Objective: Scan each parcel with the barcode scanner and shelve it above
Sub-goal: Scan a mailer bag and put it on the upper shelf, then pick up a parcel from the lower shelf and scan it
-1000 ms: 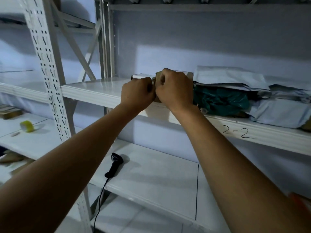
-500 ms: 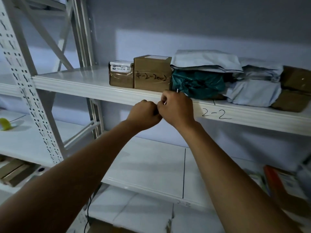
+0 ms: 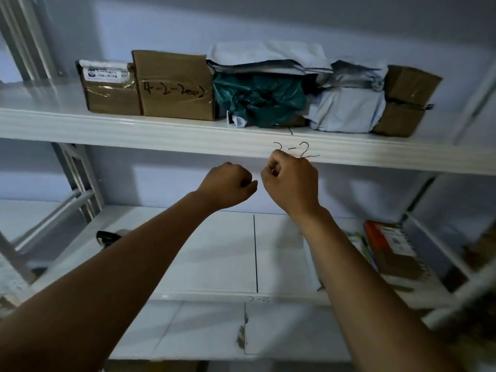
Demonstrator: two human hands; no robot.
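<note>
Ok so both hands are empty right now: left hand [image 3: 228, 187] and right hand [image 3: 291, 181] are balled into loose fists just under the front lip of the upper shelf [image 3: 161, 132], nothing visible in either. What worries me from here: the grey mailers [image 3: 268, 56] are piled on top of a squashy green bag [image 3: 260, 100], so shoving another parcel in beside them could tip that soft stack off the front edge. Also, the dark thing poking out from behind my left forearm is, I think, the barcode scanner [image 3: 106, 236], but it's mostly hidden. A careless swing down could knock it along the lower shelf [image 3: 214, 251], and it'd be easy to grab a parcel and shelve it unscanned. As for what's where: the upper shelf holds a small taped box [image 3: 110, 89] touching a bigger brown box [image 3: 174, 84] with handwriting on its face, then the bag and mailers, a pale mailer [image 3: 346, 108], and two stacked brown boxes [image 3: 405, 100] at the far right. The unshelved parcels [image 3: 389, 248] sit on the lower shelf's right end, well apart from the scanner.
</note>
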